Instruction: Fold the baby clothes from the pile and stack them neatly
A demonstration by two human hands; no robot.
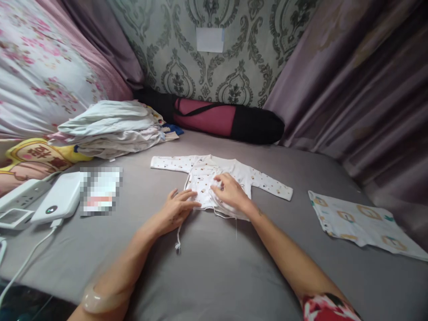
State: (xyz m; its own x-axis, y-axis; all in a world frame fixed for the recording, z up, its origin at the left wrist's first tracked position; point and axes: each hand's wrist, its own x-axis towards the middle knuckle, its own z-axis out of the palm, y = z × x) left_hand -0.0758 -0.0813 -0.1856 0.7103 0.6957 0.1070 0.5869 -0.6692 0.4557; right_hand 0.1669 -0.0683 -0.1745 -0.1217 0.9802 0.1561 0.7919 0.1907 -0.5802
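Note:
A small white baby shirt (200, 178) with tiny printed figures lies on the grey sheet, both sleeves spread out to the sides. My left hand (179, 207) rests on its lower left edge, palm down, fingers apart. Over the right part of the shirt body is my right hand (230, 191), its thumb and fingers curled at a bunched front flap; its fingertips are partly lost against the cloth, so a grip cannot be made out for certain. A white tie string (178, 240) with a knotted end hangs down beside my left hand, and another loops below the hem.
Folded clothes (113, 127) are stacked at the back left. A power bank (60, 196) with a cable and a power strip (25, 194) lie left. A printed cloth (364, 223) lies right; a long black-and-red bag (207, 118) lines the wall.

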